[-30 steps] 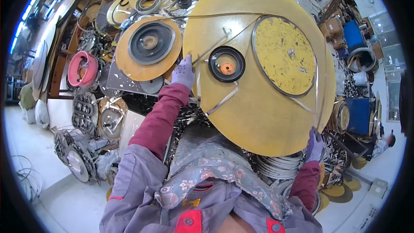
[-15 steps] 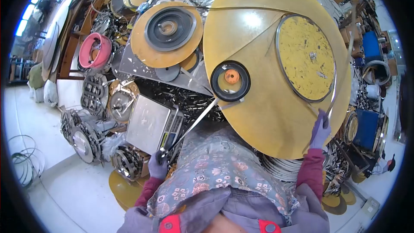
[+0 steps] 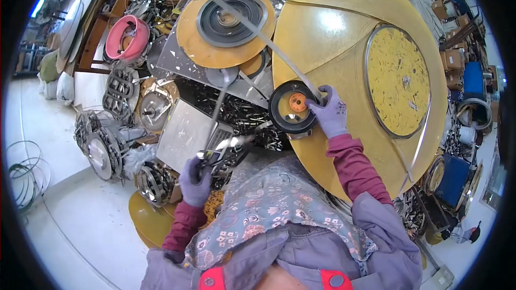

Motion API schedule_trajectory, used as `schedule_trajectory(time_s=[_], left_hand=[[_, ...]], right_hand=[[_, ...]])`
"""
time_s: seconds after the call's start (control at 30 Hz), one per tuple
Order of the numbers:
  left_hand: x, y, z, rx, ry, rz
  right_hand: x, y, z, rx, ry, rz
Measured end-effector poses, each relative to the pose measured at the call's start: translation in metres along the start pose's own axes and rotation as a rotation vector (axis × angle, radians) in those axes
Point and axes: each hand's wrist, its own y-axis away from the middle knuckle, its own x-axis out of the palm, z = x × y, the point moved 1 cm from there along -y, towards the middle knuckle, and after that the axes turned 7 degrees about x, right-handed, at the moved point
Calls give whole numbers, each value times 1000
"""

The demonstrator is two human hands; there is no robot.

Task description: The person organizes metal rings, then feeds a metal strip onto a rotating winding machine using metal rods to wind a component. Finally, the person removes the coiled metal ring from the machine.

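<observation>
My left hand (image 3: pixel 195 182), gloved in grey-purple, is closed around dark-handled scissors (image 3: pixel 210 156). Their shiny end is blurred by motion. A narrow blurred strip (image 3: pixel 219 102) rises just above them. My right hand (image 3: pixel 329 113), in a matching glove, pinches the end of a thin metal strip (image 3: pixel 269 40) beside a black wheel (image 3: pixel 275 113) with an orange hub. From there the strip slants up and left across a black reel (image 3: pixel 207 24) on an orange disc (image 3: pixel 185 35). Under the wheel and my right hand lies a large yellow disc (image 3: pixel 317 161).
A round, scuffed yellow plate (image 3: pixel 395 83) with a metal rim sits on the big disc. Left of my body are a silver scale-like box (image 3: pixel 183 134), strip coils (image 3: pixel 99 153) and a pink ring (image 3: pixel 112 40). Metal scraps (image 3: pixel 258 129) lie between box and disc.
My right hand has moved left from the big disc's right edge to the black wheel. The strip that ran from the wheel to my left hand no longer spans that gap. My left hand has risen slightly.
</observation>
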Motion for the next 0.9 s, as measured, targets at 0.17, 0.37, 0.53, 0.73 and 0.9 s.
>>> schedule_trajectory(time_s=[0.17,0.37,0.53,0.73,0.9], left_hand=[[-77,5,51,-13,-274,-235],[-253,108,192,-604,-711,-327],[-283,198,208,-1200,-1424,298],[-216,182,196,-1215,-1220,611],[-178,145,169,-1105,-304,-268]], right_hand=[[-28,-48,-37,-112,165,-168],[-84,-83,-56,2,-167,-43],[-147,-156,-45,-119,-20,-194],[-117,-275,9,-512,69,-308],[-101,-347,3,-580,340,-70]])
